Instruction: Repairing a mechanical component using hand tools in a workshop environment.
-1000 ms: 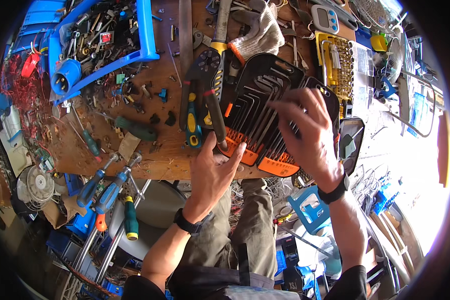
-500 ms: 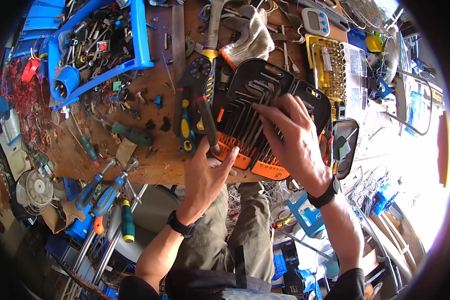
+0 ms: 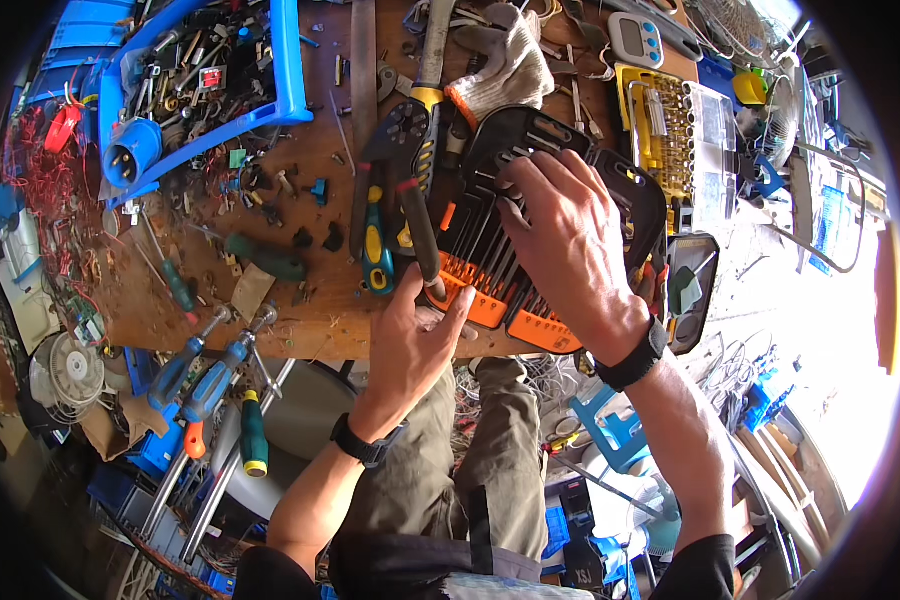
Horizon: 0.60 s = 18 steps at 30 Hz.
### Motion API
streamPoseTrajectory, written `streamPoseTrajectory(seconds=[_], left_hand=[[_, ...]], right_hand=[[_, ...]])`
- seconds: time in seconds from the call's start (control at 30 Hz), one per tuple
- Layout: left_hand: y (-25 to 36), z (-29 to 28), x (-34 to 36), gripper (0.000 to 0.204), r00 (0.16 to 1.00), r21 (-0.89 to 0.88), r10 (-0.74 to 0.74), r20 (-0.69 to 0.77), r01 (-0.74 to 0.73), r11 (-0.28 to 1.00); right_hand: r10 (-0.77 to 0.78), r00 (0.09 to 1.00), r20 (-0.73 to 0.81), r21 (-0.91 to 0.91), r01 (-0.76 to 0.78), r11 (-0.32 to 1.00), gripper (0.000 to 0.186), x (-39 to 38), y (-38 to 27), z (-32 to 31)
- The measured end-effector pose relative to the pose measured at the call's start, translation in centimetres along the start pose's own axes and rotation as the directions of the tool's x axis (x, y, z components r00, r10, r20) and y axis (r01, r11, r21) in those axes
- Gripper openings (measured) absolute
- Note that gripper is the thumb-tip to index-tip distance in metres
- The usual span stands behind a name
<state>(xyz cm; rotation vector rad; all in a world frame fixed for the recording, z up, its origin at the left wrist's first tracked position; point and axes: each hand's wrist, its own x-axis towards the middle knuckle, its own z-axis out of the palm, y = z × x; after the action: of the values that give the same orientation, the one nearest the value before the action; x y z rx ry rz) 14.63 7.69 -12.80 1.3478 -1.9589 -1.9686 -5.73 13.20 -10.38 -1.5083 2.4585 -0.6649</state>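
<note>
Right of centre in the frame, an open black case point(image 3: 500, 130) shows dark, bent hex keys point(image 3: 476, 232) ranked above bright orange holders point(image 3: 484, 309). The left hand point(image 3: 410, 345) spreads thumb and forefinger at its lower-left edge; the right hand point(image 3: 572, 245) curls over the keys, its pinch impossible to tell.

- Workshop, cluttered: scuffed wooden bench point(image 3: 315, 325).
- Blue tray point(image 3: 290, 62) heaped with small hardware point(image 3: 180, 82).
- Screwdrivers point(image 3: 226, 372) at bench edge.
- Hex keys point(image 3: 472, 228), socket set point(image 3: 672, 125), work glove point(image 3: 518, 68), tangled red wire point(image 3: 32, 150).
</note>
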Motion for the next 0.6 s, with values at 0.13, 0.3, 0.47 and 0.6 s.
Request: streamPoseTrajectory(seconds=[0.13,0.3,0.47,0.6], left_hand=[[-0.3,0.0,0.0,0.026,1.000,0.000,0.004,0.015,-0.004,1.000],[-0.5,0.0,0.0,0.024,1.000,-0.109,0.004,0.031,0.000,0.994],[-0.7,-0.2,0.0,0.024,0.999,-0.111,0.019,0.051,-0.014,0.994],[-0.2,-0.2,-0.2,0.023,0.999,-0.138,0.001,0.041,0.005,0.990]], right_hand=[[0.013,1.000,-0.008,0.022,-0.013,1.000,0.027,0.3,0.3,0.1],[0.002,0.999,0.035,0.065,-0.004,0.998,0.025,0.6,0.6,0.0],[-0.034,0.997,0.066,0.179,0.022,0.984,0.020,0.7,1.0,-1.4],[0.000,0.996,0.086,0.316,-0.027,0.949,0.013,0.7,1.9,-1.6]])
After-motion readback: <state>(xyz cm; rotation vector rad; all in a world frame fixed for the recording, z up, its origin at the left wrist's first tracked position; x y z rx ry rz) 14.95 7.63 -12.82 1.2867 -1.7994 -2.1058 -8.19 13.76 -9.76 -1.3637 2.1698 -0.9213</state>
